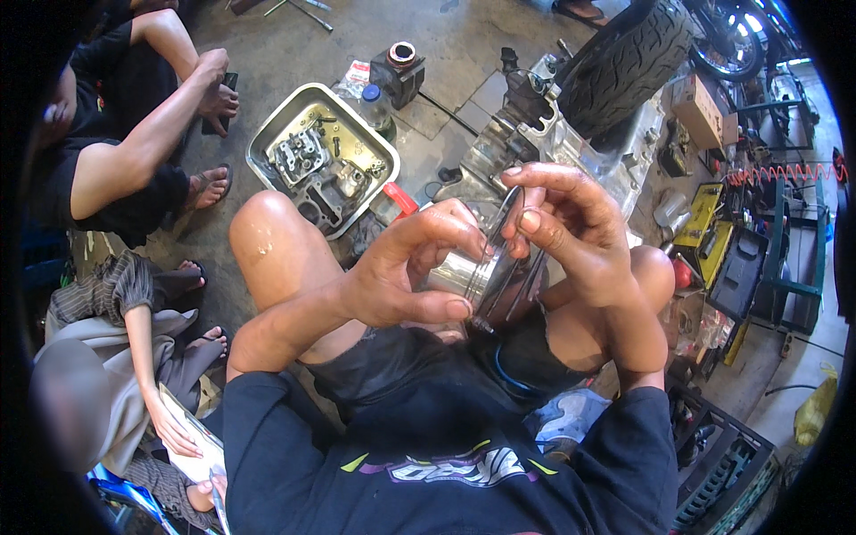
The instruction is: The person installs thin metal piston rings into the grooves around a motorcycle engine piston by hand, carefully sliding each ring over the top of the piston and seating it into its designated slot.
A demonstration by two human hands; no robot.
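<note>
Concrete floor [241, 58] below — piston [464, 273] sits between left thumb [437, 308] and fingers [453, 227].

White stylised lettering [456, 467] on black shirt [357, 510], red-and-white packet [358, 72], print too small

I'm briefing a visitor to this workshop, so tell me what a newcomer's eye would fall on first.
Probably first, the shiny silver metal cylinder in the person's left hand, near the centre, with the right hand close beside it. Next, the big black treaded rubber tyre at the upper right. Then the pale-rimmed rectangular tray of grey metal parts, above and left of centre.
</note>
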